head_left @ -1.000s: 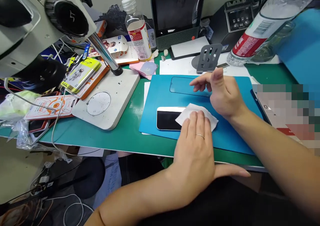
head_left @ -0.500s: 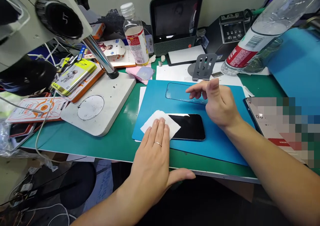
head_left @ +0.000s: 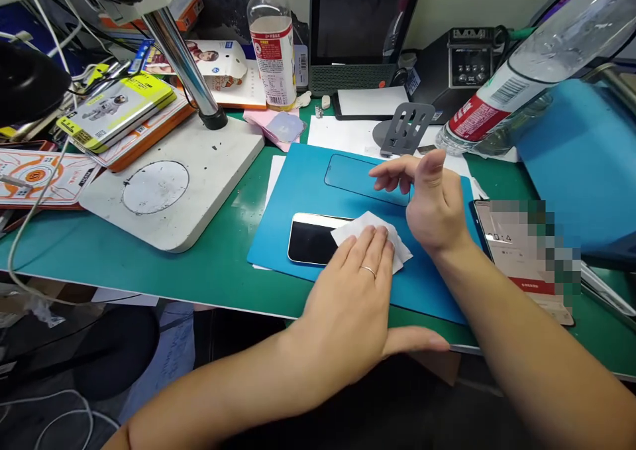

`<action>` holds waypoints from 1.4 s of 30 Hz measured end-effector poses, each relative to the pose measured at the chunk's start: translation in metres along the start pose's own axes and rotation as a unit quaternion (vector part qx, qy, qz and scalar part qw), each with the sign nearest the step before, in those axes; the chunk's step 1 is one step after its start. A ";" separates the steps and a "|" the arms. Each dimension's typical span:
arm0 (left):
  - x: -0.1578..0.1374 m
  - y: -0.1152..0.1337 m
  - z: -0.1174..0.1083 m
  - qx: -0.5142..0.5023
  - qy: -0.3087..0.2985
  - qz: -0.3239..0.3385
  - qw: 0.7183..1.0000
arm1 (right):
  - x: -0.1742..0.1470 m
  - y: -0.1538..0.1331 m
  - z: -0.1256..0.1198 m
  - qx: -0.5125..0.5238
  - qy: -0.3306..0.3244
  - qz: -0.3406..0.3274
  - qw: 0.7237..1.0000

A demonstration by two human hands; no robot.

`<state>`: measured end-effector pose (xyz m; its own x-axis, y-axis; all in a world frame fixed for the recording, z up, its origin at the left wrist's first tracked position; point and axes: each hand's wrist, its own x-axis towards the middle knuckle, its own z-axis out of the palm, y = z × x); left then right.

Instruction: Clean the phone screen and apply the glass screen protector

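Observation:
A phone (head_left: 312,243) with a dark screen lies face up on the blue mat (head_left: 278,198). My left hand (head_left: 350,304), a ring on one finger, rests with outstretched fingers on a white wipe (head_left: 401,254), pressing it flat against the phone's right part, which is hidden beneath. Its thumb points off to the right. My right hand (head_left: 432,205) hovers above the mat, thumb raised and fingers loosely extended, with nothing in it. Partly behind those fingers, a clear screen protector with a black border (head_left: 345,177) lies on the mat.
A grey phone stand (head_left: 407,128) and two bottles, one upright (head_left: 272,59) and one large (head_left: 481,112), stand behind the mat. Another phone (head_left: 521,271) with a lit screen lies at right. At left are a microscope base (head_left: 209,185) and stacked boxes (head_left: 119,105).
My left hand has slid the wipe rightward, from the phone's left part to its right part. My right hand keeps its pose. The camera view has shifted slightly.

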<state>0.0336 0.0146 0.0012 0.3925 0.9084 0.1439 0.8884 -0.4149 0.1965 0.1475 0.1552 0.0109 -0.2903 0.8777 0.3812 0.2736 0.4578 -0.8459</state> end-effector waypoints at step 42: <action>-0.095 -0.132 -0.030 -0.111 0.119 -0.007 0.987 | -0.193 -0.030 -0.068 -0.251 -0.040 -0.054 0.966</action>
<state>-0.1279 -0.0190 -0.0095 0.2899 0.8873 0.3587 0.8085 -0.4276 0.4043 0.2576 -0.0182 -0.0123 -0.4070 0.8161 0.4103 0.6413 0.5751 -0.5079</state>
